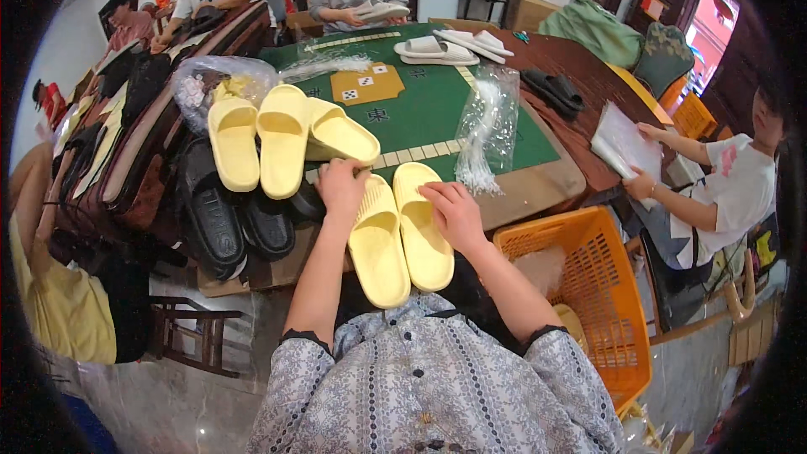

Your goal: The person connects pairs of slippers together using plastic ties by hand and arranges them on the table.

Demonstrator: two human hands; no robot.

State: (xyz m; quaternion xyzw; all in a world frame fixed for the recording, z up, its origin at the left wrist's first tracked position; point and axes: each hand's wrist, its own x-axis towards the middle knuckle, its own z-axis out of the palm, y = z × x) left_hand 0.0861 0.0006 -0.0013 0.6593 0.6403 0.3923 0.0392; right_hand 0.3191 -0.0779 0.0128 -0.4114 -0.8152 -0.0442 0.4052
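Two pale yellow slippers are held side by side in front of my body, soles down and toes away from me. My left hand (340,190) is closed on the strap side of the left yellow slipper (378,252). With bent fingers, my right hand (456,212) grips the strap of the right yellow slipper (427,248). Just left of them, more yellow slippers (283,147) lie on the table edge, one tipped on its side. Below those are black slippers (214,214). My fingertips are partly hidden by the straps.
A green-topped table (403,105) holds plastic fasteners in a clear bag (487,130), white slippers (437,50) and dark slippers (552,91). An orange basket (588,286) stands by my right arm. A person on the right (714,176) holds clear bags; others work across and to the left.
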